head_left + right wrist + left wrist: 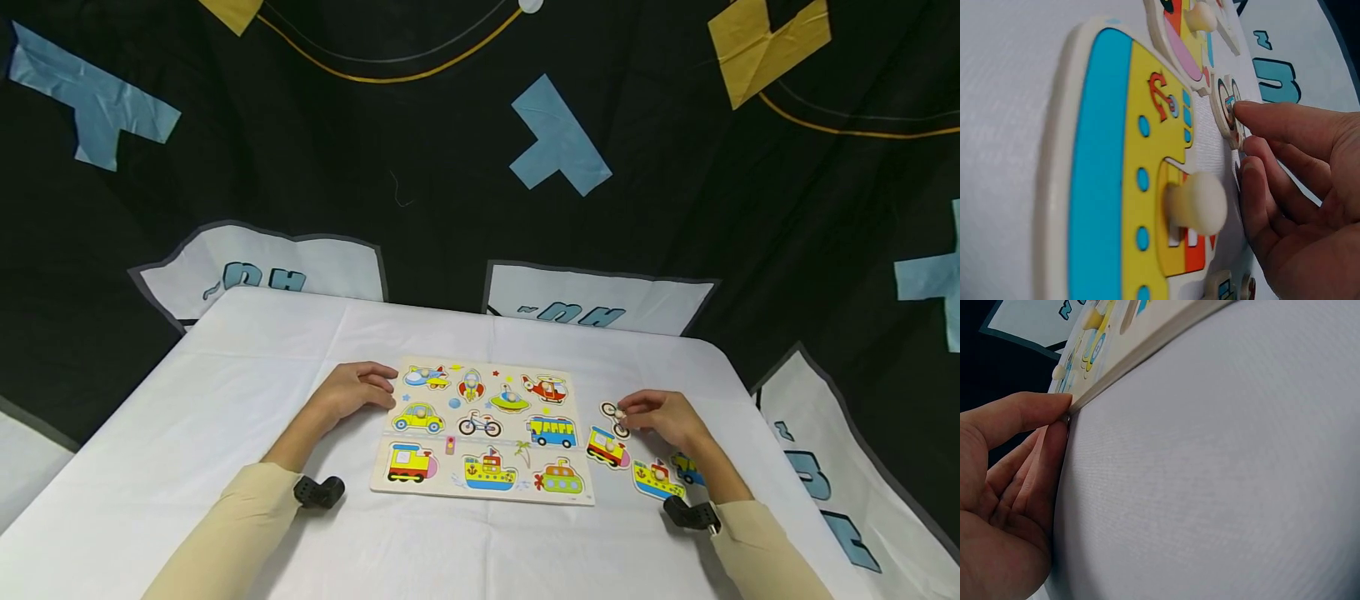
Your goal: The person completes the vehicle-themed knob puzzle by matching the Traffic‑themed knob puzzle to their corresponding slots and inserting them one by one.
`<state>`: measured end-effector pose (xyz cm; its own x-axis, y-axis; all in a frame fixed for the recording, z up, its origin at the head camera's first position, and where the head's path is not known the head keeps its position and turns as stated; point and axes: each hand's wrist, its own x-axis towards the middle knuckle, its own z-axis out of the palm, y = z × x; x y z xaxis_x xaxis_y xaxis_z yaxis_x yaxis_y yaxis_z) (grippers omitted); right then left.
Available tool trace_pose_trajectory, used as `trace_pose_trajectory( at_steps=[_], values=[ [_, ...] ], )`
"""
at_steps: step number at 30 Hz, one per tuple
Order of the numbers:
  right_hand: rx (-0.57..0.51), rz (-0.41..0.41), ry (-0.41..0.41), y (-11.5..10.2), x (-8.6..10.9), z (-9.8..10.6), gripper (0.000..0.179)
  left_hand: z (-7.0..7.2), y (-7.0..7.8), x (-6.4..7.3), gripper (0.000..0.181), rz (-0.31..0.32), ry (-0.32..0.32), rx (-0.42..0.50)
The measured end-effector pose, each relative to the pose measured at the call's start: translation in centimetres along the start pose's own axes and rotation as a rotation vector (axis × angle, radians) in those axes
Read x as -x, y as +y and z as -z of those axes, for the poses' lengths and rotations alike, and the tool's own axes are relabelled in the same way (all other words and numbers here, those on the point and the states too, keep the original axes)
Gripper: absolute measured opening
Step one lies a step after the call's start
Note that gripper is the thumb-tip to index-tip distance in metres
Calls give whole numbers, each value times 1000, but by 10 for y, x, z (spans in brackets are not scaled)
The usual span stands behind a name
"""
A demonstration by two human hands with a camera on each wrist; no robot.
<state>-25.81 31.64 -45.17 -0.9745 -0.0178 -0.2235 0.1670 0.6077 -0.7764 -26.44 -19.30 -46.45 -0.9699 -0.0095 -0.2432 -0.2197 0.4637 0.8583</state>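
Note:
My left hand [354, 392] is at the left edge of a wooden peg puzzle board [480, 492]. In the left wrist view its thumb lies over the board's corner, a finger against the edge. To the right of the board, my right hand [663, 415] pinches a bicycle puzzle piece [607, 408]. The right wrist view shows the thumb on this bicycle piece [1224, 103], whose knob is hidden. Near that hand lie a train piece [606, 448], a ship piece [656, 480] and a bus piece [688, 469] partly behind the wrist.
Knobbed pieces such as a yellow car [417, 417] and a helicopter [546, 388] sit in the board. A white cloth [420, 550] covers the table. Behind it hangs a black curtain [375, 192] with blue and yellow shapes. Each wrist wears a small black camera [318, 492].

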Motion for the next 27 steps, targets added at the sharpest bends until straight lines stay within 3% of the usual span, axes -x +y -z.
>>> trace_pose_trajectory(
  at_steps=[27],
  values=[
    [56, 5, 73, 0, 1, -12, 35, -1, -3, -2, 53, -5, 10, 0]
  ],
)
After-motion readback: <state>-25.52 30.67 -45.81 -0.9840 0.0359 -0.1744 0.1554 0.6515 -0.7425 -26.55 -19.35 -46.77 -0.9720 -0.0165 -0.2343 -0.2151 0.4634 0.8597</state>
